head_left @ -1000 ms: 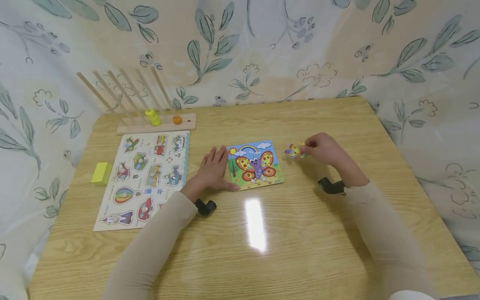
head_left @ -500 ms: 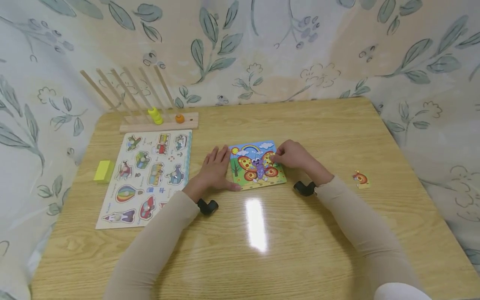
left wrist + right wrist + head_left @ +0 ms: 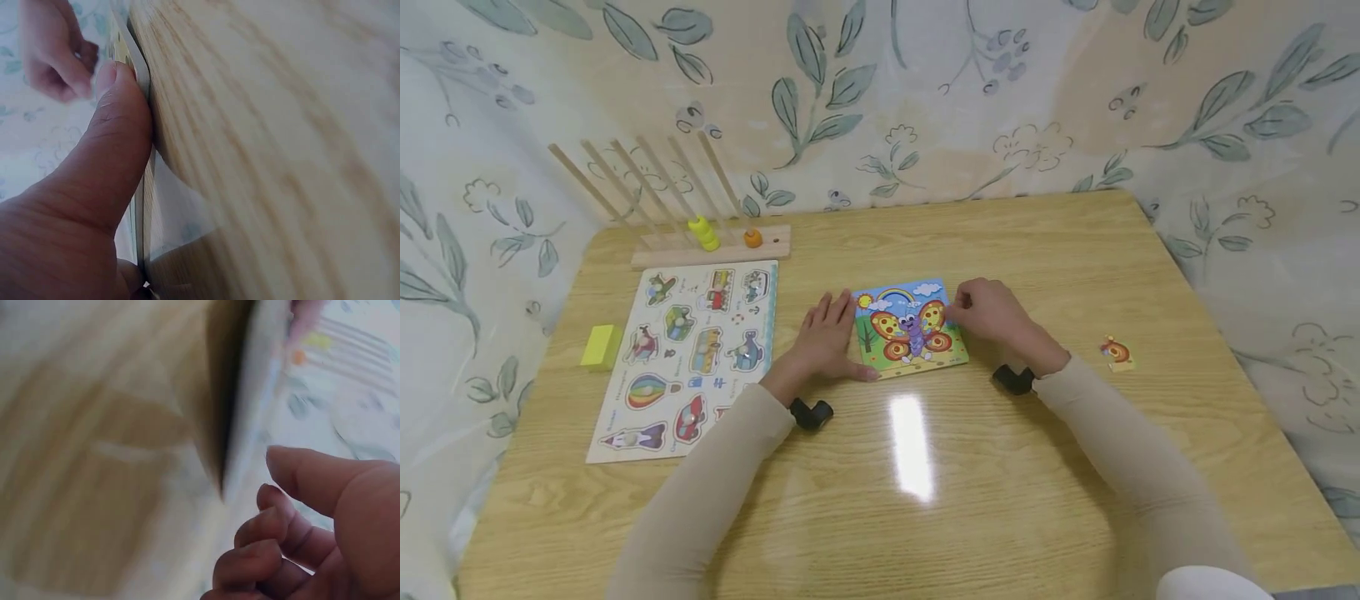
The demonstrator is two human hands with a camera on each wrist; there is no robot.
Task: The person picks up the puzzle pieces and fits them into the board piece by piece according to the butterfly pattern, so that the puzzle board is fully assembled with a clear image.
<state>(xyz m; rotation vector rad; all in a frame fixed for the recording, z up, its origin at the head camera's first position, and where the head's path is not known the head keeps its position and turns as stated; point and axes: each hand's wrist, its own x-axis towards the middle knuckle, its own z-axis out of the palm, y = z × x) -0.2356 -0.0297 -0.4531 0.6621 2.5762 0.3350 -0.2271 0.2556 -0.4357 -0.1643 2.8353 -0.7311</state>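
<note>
A square butterfly jigsaw puzzle (image 3: 913, 333) lies flat in the middle of the table in the head view. My left hand (image 3: 824, 343) rests along its left side with fingers spread, the thumb on the lower left corner; the left wrist view shows that thumb (image 3: 115, 137) over the board's edge. By the right edge of the puzzle is my right hand (image 3: 992, 315), fingers loosely curled. In the right wrist view nothing shows between its thumb (image 3: 306, 475) and fingers. A loose orange and yellow puzzle piece (image 3: 1117, 354) lies farther right.
To the left lies a vehicle peg puzzle board (image 3: 688, 358), with a yellow block (image 3: 601, 347) beside it. Behind stands a wooden peg rack (image 3: 711, 247) with upright rods and a few yellow and orange beads. Patterned cloth hangs behind the table.
My right hand carried a colourful puzzle piece leftward and set it at the butterfly's upper right wing. Its fingers have since drawn slightly back from the wing. My left hand stayed at the puzzle.
</note>
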